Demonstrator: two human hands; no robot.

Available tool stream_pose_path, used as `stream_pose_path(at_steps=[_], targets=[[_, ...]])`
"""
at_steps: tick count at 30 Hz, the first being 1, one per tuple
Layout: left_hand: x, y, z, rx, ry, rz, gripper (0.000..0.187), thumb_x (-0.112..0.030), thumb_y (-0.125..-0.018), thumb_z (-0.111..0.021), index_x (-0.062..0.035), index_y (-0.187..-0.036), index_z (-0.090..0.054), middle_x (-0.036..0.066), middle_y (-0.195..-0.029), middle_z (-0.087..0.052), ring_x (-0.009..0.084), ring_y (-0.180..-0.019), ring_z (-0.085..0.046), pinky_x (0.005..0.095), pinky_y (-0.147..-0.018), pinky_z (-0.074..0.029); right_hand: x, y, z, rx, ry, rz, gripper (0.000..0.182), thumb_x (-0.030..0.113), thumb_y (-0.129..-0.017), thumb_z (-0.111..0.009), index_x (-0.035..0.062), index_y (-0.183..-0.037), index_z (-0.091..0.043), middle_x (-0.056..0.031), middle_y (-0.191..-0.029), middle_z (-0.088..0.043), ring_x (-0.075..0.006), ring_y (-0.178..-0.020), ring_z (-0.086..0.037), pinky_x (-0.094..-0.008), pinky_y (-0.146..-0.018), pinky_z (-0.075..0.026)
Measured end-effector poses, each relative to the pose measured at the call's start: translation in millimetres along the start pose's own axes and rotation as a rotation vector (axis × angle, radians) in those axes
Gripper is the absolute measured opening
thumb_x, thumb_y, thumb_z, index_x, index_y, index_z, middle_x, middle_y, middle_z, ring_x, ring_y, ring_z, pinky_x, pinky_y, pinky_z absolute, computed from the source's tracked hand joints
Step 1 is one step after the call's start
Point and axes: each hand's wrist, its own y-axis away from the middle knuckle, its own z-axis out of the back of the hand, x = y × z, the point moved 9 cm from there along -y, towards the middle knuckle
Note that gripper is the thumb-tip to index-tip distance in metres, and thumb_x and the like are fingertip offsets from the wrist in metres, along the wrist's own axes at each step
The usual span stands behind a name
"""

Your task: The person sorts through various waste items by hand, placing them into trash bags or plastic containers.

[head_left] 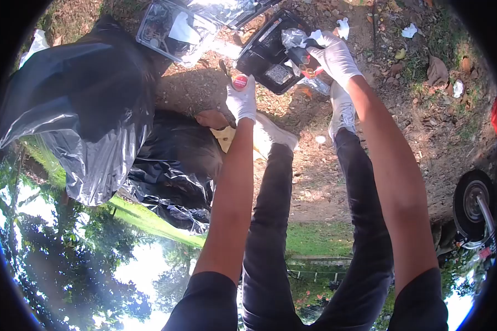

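Note:
In a white glove, my left hand (241, 100) is closed around a small round item with a red printed top (239, 82). A dark spoon-like piece (224, 68) sticks out beside it. My right hand (337, 58), also gloved, is closed on red and black packaging (308, 65) over the right side of a black plastic tray (254, 54). Crumpled clear plastic (294, 38) lies against those fingers. The tray is tilted on the ground, with a silvery-grey patch inside. My fingertips are partly hidden.
Two black plastic bags, one full (77, 99) and one lower (176, 157), stand at left. A clear container (174, 33) with scraps lies behind. My white shoes (342, 113) flank the bare ground. Leaves and paper bits (409, 30) are scattered right, near a wheel (474, 204).

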Motion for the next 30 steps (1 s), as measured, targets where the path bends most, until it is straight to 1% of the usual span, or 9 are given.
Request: stream_pose_path(at_steps=[1, 5, 7, 9, 11, 14, 22, 25, 30], targets=[[4, 0, -5, -0.003, 0.092, 0.005, 0.069, -0.049, -0.078, -0.084, 0.0066, -0.114, -0.066, 0.022, -0.103, -0.073, 0.0296, -0.093, -0.072, 0.0395, -0.086, -0.054, 8, -21, -4, 0.031, 0.323, 0.013, 0.036, 0.010, -0.088, -0.076, 0.0017, -0.121, -0.063, -0.0156, -0.104, -0.070, -0.0320, -0.087, -0.068, -0.0379, -0.077, -0.058], [-5, -1, -23, 0.048, 0.249, 0.057, 0.064, -0.040, -0.079, -0.087, 0.0077, -0.115, -0.066, 0.016, -0.101, -0.073, 0.0198, -0.088, -0.066, 0.0344, -0.083, -0.053, 11, -67, -30, 0.216, 0.221, 0.147, 0.050, 0.002, -0.087, -0.076, 0.0067, -0.133, -0.059, -0.0096, -0.122, -0.066, -0.0200, -0.103, -0.066, -0.0322, -0.091, -0.051], [-4, -7, -30, 0.003, 0.299, 0.102, 0.058, -0.040, -0.079, -0.086, 0.0058, -0.109, -0.066, 0.014, -0.097, -0.073, 0.0183, -0.083, -0.066, 0.0334, -0.080, -0.053, 18, -58, -44, 0.292, -0.197, 0.150, 0.100, 0.050, -0.088, -0.071, 0.0202, -0.164, -0.013, -0.0122, -0.171, -0.009, -0.0452, -0.155, -0.010, -0.0766, -0.109, -0.028], [2, -20, -44, -0.011, 0.436, 0.058, 0.055, -0.038, -0.079, -0.086, 0.0046, -0.107, -0.066, 0.012, -0.095, -0.073, 0.0170, -0.081, -0.066, 0.0325, -0.079, -0.054, 32, -53, -33, -0.010, 0.574, 0.242, 0.060, 0.010, -0.087, -0.076, 0.0089, -0.142, -0.054, -0.0103, -0.133, -0.061, -0.0270, -0.110, -0.066, -0.0352, -0.100, -0.049], [-2, -21, -43, -0.006, 0.428, 0.095, 0.052, -0.036, -0.080, -0.086, 0.0038, -0.107, -0.066, 0.012, -0.094, -0.073, 0.0162, -0.081, -0.066, 0.0319, -0.079, -0.054, 56, -36, -43, -0.062, 1.246, 0.145, 0.059, 0.040, -0.082, -0.077, 0.0148, -0.132, -0.061, -0.0125, -0.129, -0.066, -0.0350, -0.117, -0.063, -0.0407, -0.103, -0.047], [-4, -24, -29, -0.029, 0.382, 0.080, 0.045, -0.030, -0.081, -0.086, 0.0015, -0.107, -0.066, 0.010, -0.090, -0.073, 0.0153, -0.078, -0.066, 0.0312, -0.076, -0.054, 24, -38, -34, -0.180, 0.978, -0.019, 0.052, 0.041, -0.076, -0.084, 0.0165, -0.119, -0.067, -0.0128, -0.111, -0.071, -0.0352, -0.106, -0.068, -0.0468, -0.090, -0.054], [41, -43, 1, -0.042, 0.132, 0.181, 0.056, -0.044, -0.075, -0.085, -0.0014, -0.107, -0.066, 0.018, -0.093, -0.075, 0.0298, -0.086, -0.074, 0.0402, -0.080, -0.057, -14, -22, -37, -0.205, 0.039, 0.024, 0.084, 0.009, -0.080, -0.084, -0.0011, -0.150, -0.039, -0.0143, -0.128, -0.065, -0.0204, -0.113, -0.064, -0.0323, -0.099, -0.051], [54, -56, -6, 0.022, -0.038, 0.186, 0.064, -0.052, -0.070, -0.084, -0.0030, -0.107, -0.067, 0.021, -0.094, -0.075, 0.0363, -0.090, -0.074, 0.0442, -0.084, -0.057, -53, -20, -16, -0.036, 0.069, -0.306, 0.050, 0.007, -0.083, -0.082, 0.0008, -0.129, -0.062, -0.0090, -0.114, -0.071, -0.0139, -0.100, -0.066, -0.0275, -0.091, -0.052], [57, -33, 4, 0.186, -0.203, 0.107, 0.119, -0.063, -0.066, -0.085, 0.0010, -0.153, -0.034, 0.024, -0.150, -0.042, 0.0386, -0.135, -0.047, 0.0460, -0.110, -0.044, -54, 0, 49, 0.050, 0.032, -0.307, 0.036, 0.012, -0.085, -0.082, 0.0043, -0.118, -0.068, -0.0023, -0.107, -0.071, -0.0120, -0.095, -0.064, -0.0292, -0.087, -0.050]])
